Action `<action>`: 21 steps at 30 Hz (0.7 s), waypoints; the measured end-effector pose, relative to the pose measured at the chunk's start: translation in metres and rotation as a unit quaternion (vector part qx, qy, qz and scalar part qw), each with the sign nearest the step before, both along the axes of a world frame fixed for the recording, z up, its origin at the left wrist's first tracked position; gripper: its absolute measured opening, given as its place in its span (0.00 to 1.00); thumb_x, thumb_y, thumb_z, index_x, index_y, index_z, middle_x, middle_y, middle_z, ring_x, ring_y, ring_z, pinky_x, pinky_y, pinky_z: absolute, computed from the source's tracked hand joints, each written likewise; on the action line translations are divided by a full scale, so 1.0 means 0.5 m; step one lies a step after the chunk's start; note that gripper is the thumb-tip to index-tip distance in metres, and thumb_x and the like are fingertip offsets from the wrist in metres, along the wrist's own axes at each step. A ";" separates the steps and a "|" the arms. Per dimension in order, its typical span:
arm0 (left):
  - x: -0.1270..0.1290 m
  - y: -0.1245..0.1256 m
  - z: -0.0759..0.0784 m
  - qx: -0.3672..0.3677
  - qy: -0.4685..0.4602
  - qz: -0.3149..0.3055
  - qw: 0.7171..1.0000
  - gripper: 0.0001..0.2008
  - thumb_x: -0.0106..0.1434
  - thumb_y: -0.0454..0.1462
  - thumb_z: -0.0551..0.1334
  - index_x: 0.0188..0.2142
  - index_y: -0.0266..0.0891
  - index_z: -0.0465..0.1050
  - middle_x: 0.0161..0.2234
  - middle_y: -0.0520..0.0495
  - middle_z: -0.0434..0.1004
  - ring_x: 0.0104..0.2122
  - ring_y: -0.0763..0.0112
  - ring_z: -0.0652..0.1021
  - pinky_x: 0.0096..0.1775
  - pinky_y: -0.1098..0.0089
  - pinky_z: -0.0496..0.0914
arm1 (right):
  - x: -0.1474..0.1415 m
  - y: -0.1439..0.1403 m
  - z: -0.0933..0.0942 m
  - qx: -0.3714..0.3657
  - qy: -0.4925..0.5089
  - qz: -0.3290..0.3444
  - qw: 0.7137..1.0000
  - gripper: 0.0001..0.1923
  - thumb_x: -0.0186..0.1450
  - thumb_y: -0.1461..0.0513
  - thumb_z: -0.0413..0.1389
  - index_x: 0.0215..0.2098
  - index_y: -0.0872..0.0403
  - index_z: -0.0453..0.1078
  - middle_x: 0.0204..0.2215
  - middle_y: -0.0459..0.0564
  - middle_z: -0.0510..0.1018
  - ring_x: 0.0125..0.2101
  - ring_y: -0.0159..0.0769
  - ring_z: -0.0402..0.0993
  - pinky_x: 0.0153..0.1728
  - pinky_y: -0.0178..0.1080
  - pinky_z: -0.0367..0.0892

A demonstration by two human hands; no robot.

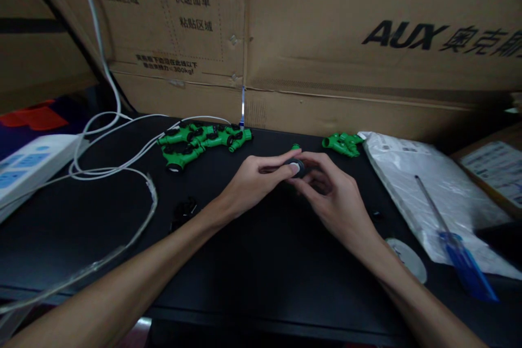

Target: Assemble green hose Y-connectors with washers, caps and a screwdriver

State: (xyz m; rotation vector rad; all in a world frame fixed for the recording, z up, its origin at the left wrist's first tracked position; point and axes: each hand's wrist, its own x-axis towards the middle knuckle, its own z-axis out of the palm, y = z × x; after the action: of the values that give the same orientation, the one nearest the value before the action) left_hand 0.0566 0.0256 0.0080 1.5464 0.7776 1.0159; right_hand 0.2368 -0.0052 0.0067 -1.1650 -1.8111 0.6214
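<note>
Holding one black part (301, 165): two hands (256, 182).

Fittings (185, 159) on the table (261, 277) between power strip (43, 160) at left and bag (397, 185) at right, cardboard (310, 38) behind.

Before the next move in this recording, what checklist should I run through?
1. Black round part held: ok, between the left hand and right hand.
2. Green piece behind it attached: cannot tell, the hands block the view.
3. White cable clear of both hands: ok, off to the left.
4. Screwdriver clear of both hands: ok, resting partly on the plastic bag.
5. Small black pieces countable: cannot tell, too dark.
</note>
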 end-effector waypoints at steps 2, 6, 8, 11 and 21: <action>0.000 0.001 -0.001 -0.006 -0.006 -0.003 1.000 0.21 0.67 0.43 0.66 0.58 0.42 0.76 0.61 0.48 0.75 0.65 0.56 0.70 0.67 0.57 0.60 | 0.000 0.000 0.000 -0.003 0.006 -0.001 1.000 0.16 0.67 0.60 0.61 0.52 0.48 0.69 0.43 0.49 0.75 0.29 0.32 0.73 0.33 0.40 0.74; -0.002 0.002 -0.004 -0.010 -0.014 -0.007 1.000 0.21 0.67 0.44 0.67 0.58 0.44 0.76 0.61 0.49 0.75 0.65 0.56 0.70 0.67 0.58 0.60 | 0.001 0.000 -0.003 -0.004 0.010 0.001 1.000 0.17 0.67 0.60 0.61 0.53 0.47 0.69 0.45 0.50 0.75 0.29 0.32 0.73 0.34 0.41 0.75; -0.003 0.001 -0.005 -0.005 -0.017 -0.009 1.000 0.21 0.67 0.44 0.66 0.58 0.44 0.76 0.61 0.50 0.75 0.65 0.57 0.70 0.67 0.58 0.60 | 0.002 -0.001 -0.004 0.002 0.011 0.002 1.000 0.16 0.68 0.60 0.61 0.53 0.47 0.69 0.45 0.50 0.75 0.29 0.32 0.74 0.34 0.41 0.74; -0.002 0.000 -0.006 0.004 -0.013 -0.003 1.000 0.21 0.67 0.44 0.66 0.58 0.43 0.76 0.61 0.49 0.75 0.64 0.57 0.71 0.67 0.60 0.60 | 0.004 -0.001 -0.007 0.007 0.013 0.006 1.000 0.16 0.68 0.60 0.61 0.54 0.48 0.69 0.44 0.49 0.74 0.29 0.32 0.74 0.34 0.41 0.74; 0.003 -0.008 -0.008 0.009 -0.001 0.023 1.000 0.20 0.67 0.42 0.65 0.57 0.41 0.77 0.58 0.49 0.78 0.62 0.57 0.74 0.66 0.61 0.62 | -0.001 -0.006 -0.005 0.064 -0.051 -0.012 0.997 0.16 0.68 0.63 0.60 0.54 0.50 0.69 0.40 0.49 0.76 0.32 0.34 0.76 0.37 0.41 0.74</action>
State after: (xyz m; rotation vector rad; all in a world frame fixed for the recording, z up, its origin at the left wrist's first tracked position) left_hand 0.0578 0.0219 0.0038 1.5488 0.8078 1.0622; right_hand 0.2363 -0.0080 0.0041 -1.1472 -1.8912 0.4324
